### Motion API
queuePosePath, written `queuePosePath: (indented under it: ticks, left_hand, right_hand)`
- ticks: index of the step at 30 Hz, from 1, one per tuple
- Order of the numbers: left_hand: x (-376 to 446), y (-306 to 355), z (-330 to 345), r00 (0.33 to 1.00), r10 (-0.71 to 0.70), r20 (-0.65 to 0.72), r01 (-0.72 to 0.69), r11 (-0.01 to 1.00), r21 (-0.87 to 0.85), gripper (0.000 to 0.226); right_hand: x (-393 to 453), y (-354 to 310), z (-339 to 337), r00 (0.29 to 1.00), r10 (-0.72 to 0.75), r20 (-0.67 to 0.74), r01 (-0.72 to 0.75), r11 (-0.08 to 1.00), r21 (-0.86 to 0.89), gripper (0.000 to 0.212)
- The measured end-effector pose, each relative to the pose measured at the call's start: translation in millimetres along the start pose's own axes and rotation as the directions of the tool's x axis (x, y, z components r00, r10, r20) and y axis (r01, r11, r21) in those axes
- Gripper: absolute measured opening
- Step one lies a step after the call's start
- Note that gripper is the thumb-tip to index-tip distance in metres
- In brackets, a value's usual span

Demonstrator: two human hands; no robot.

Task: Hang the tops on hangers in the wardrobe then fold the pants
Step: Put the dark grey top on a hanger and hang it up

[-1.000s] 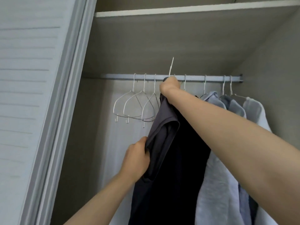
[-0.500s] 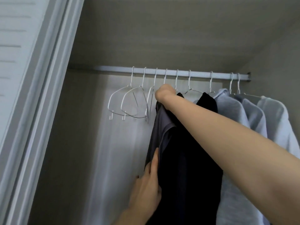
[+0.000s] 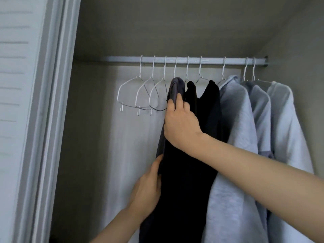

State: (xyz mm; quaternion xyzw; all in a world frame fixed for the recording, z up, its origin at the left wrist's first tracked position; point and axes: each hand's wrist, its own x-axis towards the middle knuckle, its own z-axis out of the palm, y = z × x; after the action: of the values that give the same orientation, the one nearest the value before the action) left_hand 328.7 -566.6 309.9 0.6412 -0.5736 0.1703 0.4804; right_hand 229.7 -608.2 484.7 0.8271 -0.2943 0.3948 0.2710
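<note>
**Dark top on the rail, both my hands on it**

The dark top [image 3: 182,172] hangs from a white wire hanger on the wardrobe rail [image 3: 184,59], at about 12 o'clock from where I stand. Its shoulder bunches into a grey-purple fold at the top, and the rest drops nearly black, long and limp, out past the bottom of my view.

My right hand [image 3: 180,123] reaches up and grasps that bunched shoulder, thumb and fingers curled around the cloth just under the hook. My left hand [image 3: 149,188], down at 7 o'clock, lies along the left edge of the fabric with the fingers fairly straight; I cannot tell whether it pinches the cloth or only touches it.

Inside the wardrobe, three bare hangers [image 3: 140,95] dangle at 11 o'clock, just left of the top. To its right, touching it, hangs a black garment [image 3: 210,106], and then at 1 to 2 o'clock three pale grey tops [image 3: 236,120] pressed close together. The slatted wardrobe door [image 3: 21,102] stands at 9 o'clock.
</note>
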Motion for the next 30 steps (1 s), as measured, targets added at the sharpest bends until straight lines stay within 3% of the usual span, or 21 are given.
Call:
queuePosePath:
  ticks: [6, 11, 14, 18, 22, 25, 30]
  left_hand:
    - [-48, 28, -23, 0.988, -0.151, 0.033, 0.142, 0.973, 0.181, 0.061]
    - [-131, 73, -57, 0.958, -0.267, -0.101, 0.285, 0.913, 0.291, 0.05]
    - [-189, 110, -79, 0.917, -0.308, -0.255, 0.375, 0.884, 0.281, 0.04]
    - [-298, 165, -112, 0.81, -0.445, -0.383, 0.562, 0.776, 0.287, 0.031]
    - [-421, 235, -155, 0.658, -0.527, -0.539, 0.746, 0.556, 0.367, 0.027]
    - [-507, 289, -182, 0.472, -0.58, -0.664, 0.878, 0.376, 0.295, 0.022]
    - [-651, 397, -207, 0.125, -0.464, -0.877, 0.992, 0.083, 0.097, 0.016]
  right_hand:
    - [-69, 0, -8, 0.991, -0.13, -0.027, 0.129, 0.991, -0.024, 0.07]
    - [-141, -10, -27, 0.956, -0.295, -0.012, 0.293, 0.942, 0.162, 0.066]
    - [-196, -15, -42, 0.904, -0.414, -0.104, 0.425, 0.851, 0.308, 0.059]
    - [-277, -50, -68, 0.813, -0.502, -0.297, 0.578, 0.627, 0.522, 0.042]
    - [-357, -103, -120, 0.656, -0.599, -0.459, 0.72, 0.316, 0.618, 0.035]
    - [-416, -142, -159, 0.557, -0.64, -0.529, 0.73, 0.074, 0.679, 0.034]
    - [-532, -202, -242, 0.351, -0.648, -0.676, 0.711, -0.286, 0.643, 0.033]
